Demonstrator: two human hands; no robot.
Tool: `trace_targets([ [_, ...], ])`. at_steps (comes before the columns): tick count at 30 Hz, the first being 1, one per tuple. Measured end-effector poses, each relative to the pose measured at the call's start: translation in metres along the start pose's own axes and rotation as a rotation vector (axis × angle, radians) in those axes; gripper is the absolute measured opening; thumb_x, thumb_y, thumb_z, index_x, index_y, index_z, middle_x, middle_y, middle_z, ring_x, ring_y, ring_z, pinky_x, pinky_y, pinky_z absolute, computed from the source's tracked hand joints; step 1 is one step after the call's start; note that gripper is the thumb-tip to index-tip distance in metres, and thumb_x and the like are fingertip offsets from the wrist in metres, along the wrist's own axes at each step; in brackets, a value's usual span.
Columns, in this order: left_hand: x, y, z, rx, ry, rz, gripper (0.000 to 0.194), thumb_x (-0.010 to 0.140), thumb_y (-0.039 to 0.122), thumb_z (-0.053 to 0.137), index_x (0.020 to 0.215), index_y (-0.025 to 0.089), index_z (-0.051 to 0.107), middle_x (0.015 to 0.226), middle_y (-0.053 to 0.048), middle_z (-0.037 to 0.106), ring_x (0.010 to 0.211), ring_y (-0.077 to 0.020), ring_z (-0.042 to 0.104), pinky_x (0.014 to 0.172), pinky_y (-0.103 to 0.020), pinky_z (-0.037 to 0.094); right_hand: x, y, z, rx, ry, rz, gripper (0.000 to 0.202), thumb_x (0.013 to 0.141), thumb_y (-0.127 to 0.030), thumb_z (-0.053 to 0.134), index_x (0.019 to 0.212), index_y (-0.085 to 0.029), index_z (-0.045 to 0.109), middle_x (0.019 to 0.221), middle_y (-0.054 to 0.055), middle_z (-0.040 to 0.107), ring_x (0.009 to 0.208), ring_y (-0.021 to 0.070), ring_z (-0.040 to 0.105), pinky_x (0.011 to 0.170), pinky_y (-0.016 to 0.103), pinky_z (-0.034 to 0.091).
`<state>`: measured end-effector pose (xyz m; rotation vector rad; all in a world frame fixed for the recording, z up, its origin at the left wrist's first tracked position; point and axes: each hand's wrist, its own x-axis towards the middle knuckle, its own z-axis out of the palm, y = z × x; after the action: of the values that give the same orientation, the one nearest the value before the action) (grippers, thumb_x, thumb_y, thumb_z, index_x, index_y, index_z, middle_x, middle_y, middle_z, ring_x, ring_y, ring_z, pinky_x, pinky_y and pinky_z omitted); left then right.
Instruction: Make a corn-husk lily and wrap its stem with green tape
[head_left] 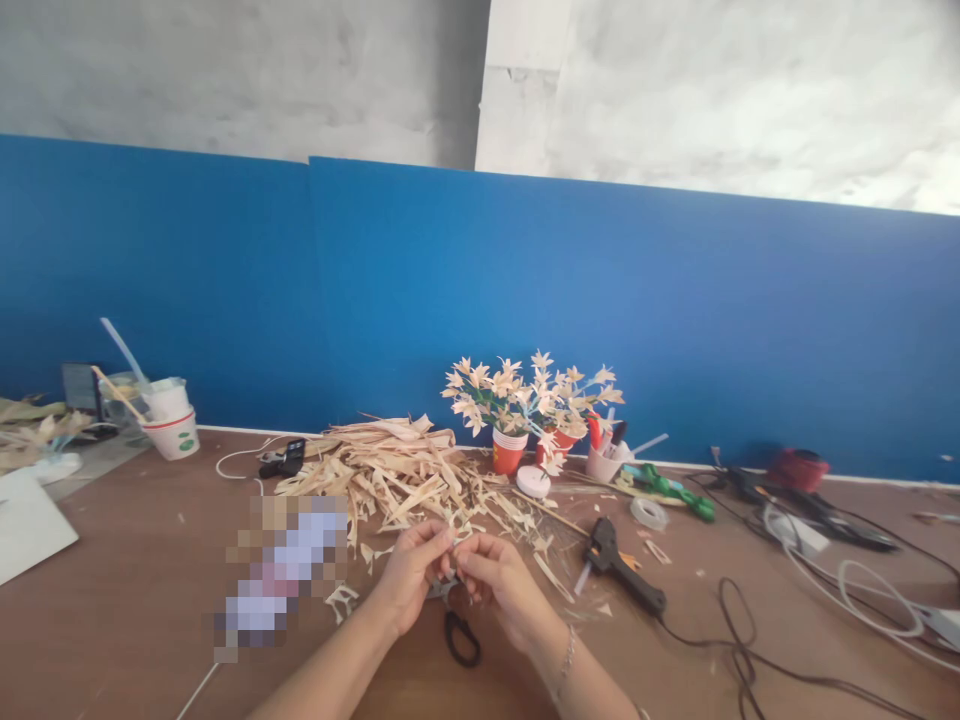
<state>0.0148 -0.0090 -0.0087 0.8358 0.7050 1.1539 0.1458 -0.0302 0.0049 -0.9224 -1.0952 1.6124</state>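
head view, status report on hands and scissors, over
Left hand and right hand pinched close together, held item unclear. Scissors partly hidden beneath. Dried strips piled beyond.

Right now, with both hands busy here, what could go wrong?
The scissors lie right beneath the left hand and right hand; lowering either might bring fingers against metal. The glue gun lies to the right among loose scraps; whether it is hot can't be seen, but if so, it could scorch them or burn skin. Whatever the fingertips pinch is mostly hidden and small, so it might slip.

Both forearms reach forward, hands [457, 568] nearly meeting, fingers bent inward
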Motion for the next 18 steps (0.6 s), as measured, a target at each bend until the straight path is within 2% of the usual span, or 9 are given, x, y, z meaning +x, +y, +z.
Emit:
trace_targets([
  [8, 0.0027, -0.0013, -0.0056, 0.073, -0.013, -0.007, 0.023, 0.065, 0.032, 0.07, 0.073, 0.012, 0.064, 0.055, 0.0, 0.059, 0.049, -0.0072, 0.05, 0.045, -0.017, 0.033, 0.0016, 0.0, -0.0019, -0.019, 0.034, -0.057, 0.026, 0.062, -0.035, 0.071, 0.063, -0.013, 0.058, 0.056, -0.002, 0.055, 0.046, 0.0057, 0.04, 0.046, 0.018, 0.029],
  [18, 0.0028, 0.0008, -0.002, 0.197, 0.054, 0.009, 0.025, 0.061, 0.035, 0.07, 0.065, 0.014, 0.057, 0.05, 0.003, 0.055, 0.044, -0.0077, 0.049, 0.039, -0.017, 0.03, 0.009, 0.0077, -0.0032, -0.244, 0.152, -0.156, 0.033, 0.063, -0.045, 0.068, 0.061, -0.015, 0.055, 0.049, -0.004, 0.05, 0.042, 0.0065, 0.039, 0.043, 0.019, 0.03],
])
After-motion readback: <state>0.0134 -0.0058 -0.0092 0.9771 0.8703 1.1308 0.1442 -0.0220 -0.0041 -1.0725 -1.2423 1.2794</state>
